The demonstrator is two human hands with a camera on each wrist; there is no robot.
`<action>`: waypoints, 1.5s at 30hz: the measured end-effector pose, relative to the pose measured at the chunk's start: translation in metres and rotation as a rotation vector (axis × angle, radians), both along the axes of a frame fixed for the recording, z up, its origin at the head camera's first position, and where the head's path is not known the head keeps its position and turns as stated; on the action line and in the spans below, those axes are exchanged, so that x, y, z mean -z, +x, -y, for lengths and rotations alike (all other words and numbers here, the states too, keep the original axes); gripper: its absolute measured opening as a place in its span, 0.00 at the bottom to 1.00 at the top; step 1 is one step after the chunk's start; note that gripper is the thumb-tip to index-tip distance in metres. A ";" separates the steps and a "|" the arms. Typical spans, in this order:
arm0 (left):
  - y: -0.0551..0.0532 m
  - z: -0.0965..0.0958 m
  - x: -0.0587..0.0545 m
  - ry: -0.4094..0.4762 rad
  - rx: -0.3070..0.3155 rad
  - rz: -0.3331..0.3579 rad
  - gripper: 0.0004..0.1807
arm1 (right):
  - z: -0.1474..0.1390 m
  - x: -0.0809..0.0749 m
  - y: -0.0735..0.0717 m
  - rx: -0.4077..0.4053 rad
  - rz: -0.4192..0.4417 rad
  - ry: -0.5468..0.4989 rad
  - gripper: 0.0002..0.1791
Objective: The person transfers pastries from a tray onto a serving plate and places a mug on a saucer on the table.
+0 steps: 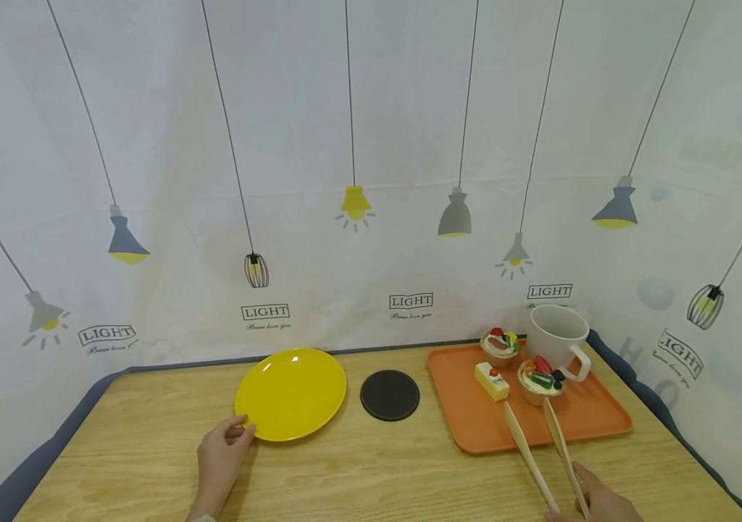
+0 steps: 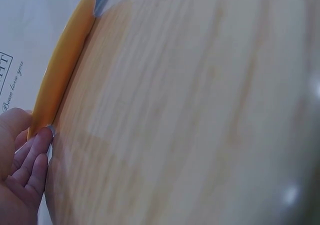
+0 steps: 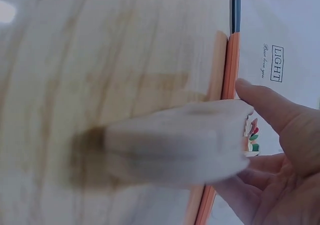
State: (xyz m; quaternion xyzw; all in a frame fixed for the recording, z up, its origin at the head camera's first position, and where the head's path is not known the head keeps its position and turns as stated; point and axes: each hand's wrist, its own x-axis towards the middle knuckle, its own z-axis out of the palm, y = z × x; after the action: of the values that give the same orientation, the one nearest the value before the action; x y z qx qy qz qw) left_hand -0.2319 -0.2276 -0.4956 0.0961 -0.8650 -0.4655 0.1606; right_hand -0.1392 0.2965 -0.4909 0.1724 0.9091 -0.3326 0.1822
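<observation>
On the left of the table, my left hand [image 1: 221, 457] pinches the near-left rim of a round yellow plate [image 1: 291, 395], thumb and fingers at its edge; the left wrist view shows the rim from the side. My right hand [image 1: 606, 500] holds pale wooden tongs [image 1: 530, 457], their two arms spread apart. One tip lies by a small yellow-and-white cake slice [image 1: 492, 384], the other at the near side of a fruit-topped tart [image 1: 540, 384]. Both sweets sit on an orange tray [image 1: 475, 431]. In the right wrist view, the tongs [image 3: 175, 142] look large and blurred.
A second fruit tart [image 1: 499, 346] and a white mug [image 1: 555, 335] stand at the back of the tray. Between plate and tray lies a round black coaster [image 1: 390, 395]. A lamp-printed curtain [image 1: 319, 246] hangs along the table's back edge and both sides.
</observation>
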 end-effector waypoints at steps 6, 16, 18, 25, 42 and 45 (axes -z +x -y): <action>0.000 0.000 -0.001 -0.002 0.000 0.002 0.15 | 0.001 -0.005 -0.002 -0.013 0.006 0.056 0.66; 0.002 -0.001 -0.003 0.002 0.007 0.008 0.16 | 0.003 -0.010 -0.001 -0.031 -0.025 0.024 0.62; 0.002 -0.001 -0.003 0.005 0.008 0.006 0.16 | 0.003 -0.010 -0.001 -0.026 -0.022 0.018 0.63; 0.002 0.000 -0.003 0.008 0.007 0.019 0.16 | 0.001 -0.020 -0.001 -0.035 -0.013 0.020 0.62; 0.002 0.000 -0.003 0.008 0.006 0.017 0.17 | -0.015 -0.034 -0.006 -0.069 -0.003 0.021 0.52; 0.002 0.000 -0.002 0.009 0.004 0.016 0.17 | -0.016 -0.036 -0.005 -0.072 0.004 0.013 0.52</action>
State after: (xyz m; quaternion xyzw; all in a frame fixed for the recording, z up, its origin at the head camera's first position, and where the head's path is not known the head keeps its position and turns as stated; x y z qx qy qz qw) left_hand -0.2301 -0.2273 -0.4932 0.0990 -0.8644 -0.4689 0.1523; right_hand -0.1446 0.3122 -0.4544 0.1415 0.9165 -0.3194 0.1947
